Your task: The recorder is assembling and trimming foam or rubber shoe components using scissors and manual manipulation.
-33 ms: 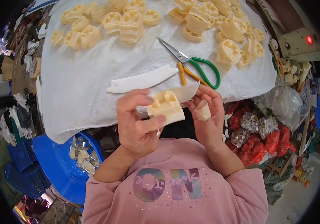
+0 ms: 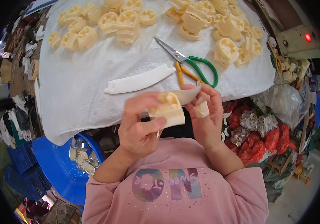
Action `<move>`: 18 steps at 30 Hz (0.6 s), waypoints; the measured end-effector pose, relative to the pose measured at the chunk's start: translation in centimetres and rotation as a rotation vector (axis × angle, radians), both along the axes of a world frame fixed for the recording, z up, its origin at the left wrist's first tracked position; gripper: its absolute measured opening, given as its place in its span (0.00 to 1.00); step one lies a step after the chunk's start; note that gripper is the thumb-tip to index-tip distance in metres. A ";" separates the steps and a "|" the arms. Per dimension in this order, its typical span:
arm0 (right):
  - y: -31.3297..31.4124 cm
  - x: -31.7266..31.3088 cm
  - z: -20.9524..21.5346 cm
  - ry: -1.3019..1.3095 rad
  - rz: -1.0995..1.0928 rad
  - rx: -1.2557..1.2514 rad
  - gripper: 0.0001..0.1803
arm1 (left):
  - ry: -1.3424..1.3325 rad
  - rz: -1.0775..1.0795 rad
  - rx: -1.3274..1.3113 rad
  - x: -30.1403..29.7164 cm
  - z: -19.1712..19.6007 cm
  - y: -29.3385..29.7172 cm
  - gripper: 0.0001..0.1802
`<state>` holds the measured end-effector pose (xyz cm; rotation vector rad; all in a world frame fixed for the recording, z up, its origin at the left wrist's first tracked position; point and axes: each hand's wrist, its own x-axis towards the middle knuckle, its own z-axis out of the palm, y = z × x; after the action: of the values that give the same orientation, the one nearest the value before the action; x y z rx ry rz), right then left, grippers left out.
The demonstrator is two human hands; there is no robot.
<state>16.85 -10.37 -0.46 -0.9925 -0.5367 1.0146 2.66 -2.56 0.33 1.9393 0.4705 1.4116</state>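
the cream moulded piece (image 2: 171, 112) sits between the two hands, in front of the table's near edge, and much closer to the left hand (image 2: 139, 130) — whose thumb presses its near face while the blurred fingers curl over its far left side. from behind its upper right, a pale curved strip (image 2: 186, 95) slants up and rightward, its long axis running toward the right hand (image 2: 212, 125), whose fingertips seem to pinch the strip's far end. a small cream bit (image 2: 202, 109) shows at those right fingers; whether it is held or worn, one cannot tell. a white curved strip (image 2: 139, 80) lies beyond the left hand, green-handled scissors (image 2: 182, 58) beyond both hands.
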 end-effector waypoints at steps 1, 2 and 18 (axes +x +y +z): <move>0.3 -0.1 0.1 0.040 0.032 0.067 0.23 | -0.004 -0.137 -0.048 0.1 0.0 -0.1 0.18; 0.4 -0.1 0.1 0.036 0.020 0.064 0.23 | -0.008 -0.148 -0.051 0.0 0.0 -0.2 0.18; -1.3 0.9 0.6 -0.309 0.141 0.095 0.13 | 0.377 -0.038 0.278 0.7 0.9 -0.8 0.10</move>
<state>17.76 -11.69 0.10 -1.0434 -0.9128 0.9551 3.39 -3.35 1.25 2.4441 0.4210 1.1340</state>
